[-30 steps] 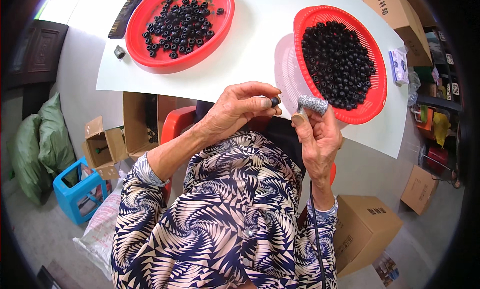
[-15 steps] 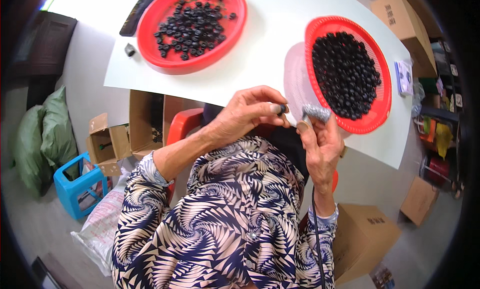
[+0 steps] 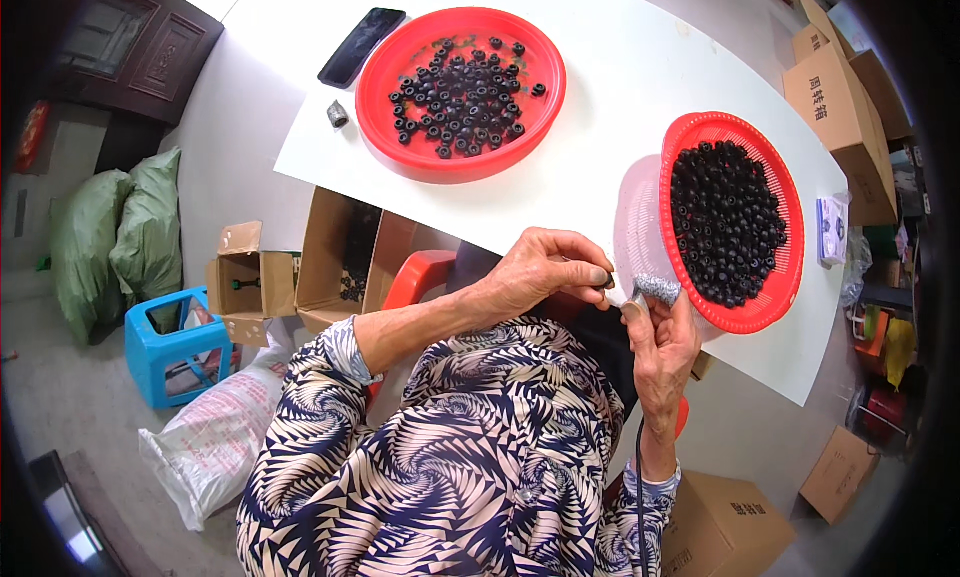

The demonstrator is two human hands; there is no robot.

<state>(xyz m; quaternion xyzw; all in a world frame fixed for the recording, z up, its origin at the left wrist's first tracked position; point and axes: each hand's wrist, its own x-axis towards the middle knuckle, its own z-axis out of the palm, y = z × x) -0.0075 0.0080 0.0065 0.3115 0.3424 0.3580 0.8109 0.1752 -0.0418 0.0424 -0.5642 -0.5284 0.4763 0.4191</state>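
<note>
Black ring (image 3: 607, 277) pinched at left hand (image 3: 545, 272) fingertips, touching silver cylinder (image 3: 655, 290) gripped in right hand (image 3: 662, 347) fingers. Both held just off white table (image 3: 600, 147) edge, beside red basket (image 3: 735, 222) of black rings.

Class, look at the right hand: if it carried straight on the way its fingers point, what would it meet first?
Probably the red basket of small black rings: the right hand, gripping a silvery piece, points up toward its near rim, though depth is unclear.
</note>
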